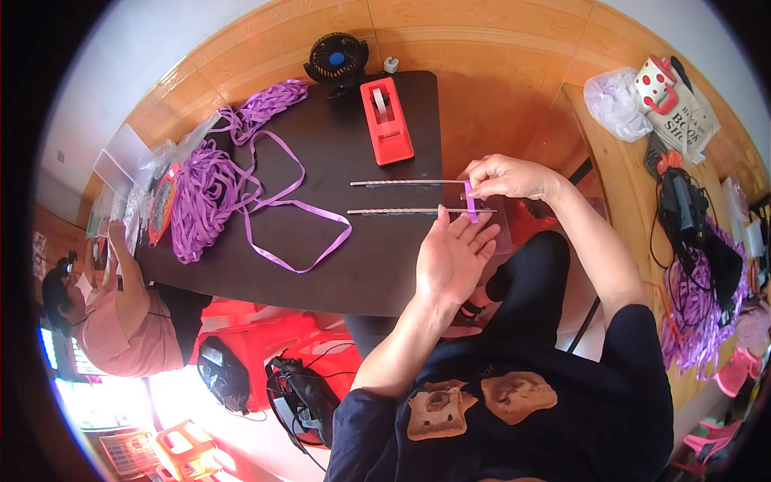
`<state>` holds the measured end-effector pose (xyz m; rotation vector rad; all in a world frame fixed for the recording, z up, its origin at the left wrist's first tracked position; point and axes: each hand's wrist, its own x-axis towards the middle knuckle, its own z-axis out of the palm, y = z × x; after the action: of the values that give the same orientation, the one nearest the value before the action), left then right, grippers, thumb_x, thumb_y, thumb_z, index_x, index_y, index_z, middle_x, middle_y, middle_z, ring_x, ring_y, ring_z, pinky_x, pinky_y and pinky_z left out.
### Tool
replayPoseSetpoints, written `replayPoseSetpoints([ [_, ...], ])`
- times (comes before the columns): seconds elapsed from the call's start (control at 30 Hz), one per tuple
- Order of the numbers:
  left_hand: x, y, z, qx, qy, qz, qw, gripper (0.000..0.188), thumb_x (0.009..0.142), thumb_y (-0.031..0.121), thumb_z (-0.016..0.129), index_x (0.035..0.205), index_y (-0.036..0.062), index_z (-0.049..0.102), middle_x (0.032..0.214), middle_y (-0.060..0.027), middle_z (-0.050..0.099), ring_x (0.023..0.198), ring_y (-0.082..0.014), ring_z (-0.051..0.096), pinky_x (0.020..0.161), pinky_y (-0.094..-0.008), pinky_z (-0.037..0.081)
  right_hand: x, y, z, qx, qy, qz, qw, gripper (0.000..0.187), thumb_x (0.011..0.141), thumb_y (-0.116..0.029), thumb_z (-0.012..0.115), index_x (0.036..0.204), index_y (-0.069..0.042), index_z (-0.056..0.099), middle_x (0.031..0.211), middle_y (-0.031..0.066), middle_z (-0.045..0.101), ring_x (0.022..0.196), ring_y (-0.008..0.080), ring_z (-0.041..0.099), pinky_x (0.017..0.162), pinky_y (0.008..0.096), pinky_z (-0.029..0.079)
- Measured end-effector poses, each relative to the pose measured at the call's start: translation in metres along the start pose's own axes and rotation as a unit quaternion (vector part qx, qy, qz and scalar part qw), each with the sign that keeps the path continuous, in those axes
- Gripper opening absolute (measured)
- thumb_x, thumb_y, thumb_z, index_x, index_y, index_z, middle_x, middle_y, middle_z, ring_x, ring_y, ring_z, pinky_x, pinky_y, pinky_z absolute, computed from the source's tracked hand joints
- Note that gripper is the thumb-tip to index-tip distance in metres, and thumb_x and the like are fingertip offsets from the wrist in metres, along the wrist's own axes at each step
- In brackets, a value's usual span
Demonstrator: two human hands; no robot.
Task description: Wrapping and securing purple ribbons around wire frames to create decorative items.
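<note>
Two thin metal rods [393, 182] with twisted shafts lie side by side across the right edge of the dark table, a gap between them. A short piece of purple ribbon [471, 202] spans the gap near their right ends. My right hand [506, 177] pinches this ribbon at the far rod. Palm up, my left hand [450, 261] has its fingers stretched out beside the near rod, the thumb at the rod and fingertips close to the ribbon's lower end. Whether those fingertips touch the ribbon, I cannot tell.
A red tape dispenser [388, 120] and a black fan [337, 60] stand at the back of the dark table [385, 273]. Loose purple ribbon [201, 201] is heaped at left. Another person [120, 321] works at far left. A wooden table [614, 161] at right carries bags, a dotted mug and cables.
</note>
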<state>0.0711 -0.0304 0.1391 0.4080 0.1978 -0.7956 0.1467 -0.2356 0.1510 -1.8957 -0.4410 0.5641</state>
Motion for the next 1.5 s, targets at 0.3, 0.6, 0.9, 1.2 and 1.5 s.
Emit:
replayPoseSetpoints([
  [0.3, 0.000, 0.000, -0.002, 0.007, -0.007, 0.001, 1.000, 0.070, 0.099, 0.046, 0.037, 0.143, -0.0063, 0.022, 0.141, -0.0197, 0.036, 0.126, -0.0311, 0.039, 0.100, -0.0379, 0.036, 0.005, 0.006, 0.007, -0.072, 0.049, -0.046, 0.995, 0.033, 0.082, -0.014, 0.067, 0.058, -0.001, 0.050, 0.077, 0.0098, 0.056, 0.084, 0.0180, 0.053, 0.075, 0.0324, 0.041],
  [0.6, 0.000, 0.000, 0.000, -0.006, -0.009, -0.003, 1.000, 0.075, 0.099, 0.048, 0.037, 0.146, -0.0060, 0.013, 0.145, -0.0198, 0.031, 0.132, -0.0313, 0.033, 0.102, -0.0373, 0.033, 0.008, -0.029, 0.046, -0.306, 0.264, 0.125, 0.906, 0.028, 0.061, -0.021, 0.065, 0.049, -0.004, 0.047, 0.063, 0.0101, 0.058, 0.071, 0.0266, 0.055, 0.064, 0.0422, 0.037],
  [0.9, 0.000, 0.001, -0.002, -0.026, -0.020, -0.009, 0.999, 0.075, 0.097, 0.049, 0.041, 0.144, -0.0059, 0.019, 0.137, -0.0154, 0.038, 0.119, -0.0254, 0.043, 0.099, -0.0359, 0.035, -0.004, -0.040, 0.065, -0.521, 0.327, 0.117, 0.780, 0.028, 0.068, -0.033, 0.068, 0.064, -0.005, 0.068, 0.067, 0.0090, 0.063, 0.084, 0.0267, 0.054, 0.068, 0.0436, 0.034],
  [1.2, -0.001, 0.000, 0.002, -0.022, -0.004, -0.005, 1.000, 0.074, 0.097, 0.047, 0.042, 0.144, -0.0057, 0.019, 0.140, -0.0174, 0.034, 0.126, -0.0257, 0.037, 0.103, -0.0359, 0.030, -0.007, -0.041, 0.075, -0.527, 0.357, 0.138, 0.759, 0.036, 0.071, -0.041, 0.070, 0.062, -0.006, 0.069, 0.068, 0.0079, 0.063, 0.086, 0.0249, 0.054, 0.066, 0.0426, 0.033],
  [1.5, 0.000, -0.001, 0.001, -0.019, -0.001, -0.007, 1.000, 0.071, 0.096, 0.045, 0.044, 0.142, -0.0056, 0.023, 0.138, -0.0165, 0.036, 0.123, -0.0254, 0.038, 0.100, -0.0361, 0.032, -0.014, -0.030, 0.078, -0.514, 0.402, 0.108, 0.750, 0.045, 0.070, -0.048, 0.071, 0.064, -0.004, 0.069, 0.071, 0.0106, 0.064, 0.088, 0.0274, 0.056, 0.069, 0.0446, 0.035],
])
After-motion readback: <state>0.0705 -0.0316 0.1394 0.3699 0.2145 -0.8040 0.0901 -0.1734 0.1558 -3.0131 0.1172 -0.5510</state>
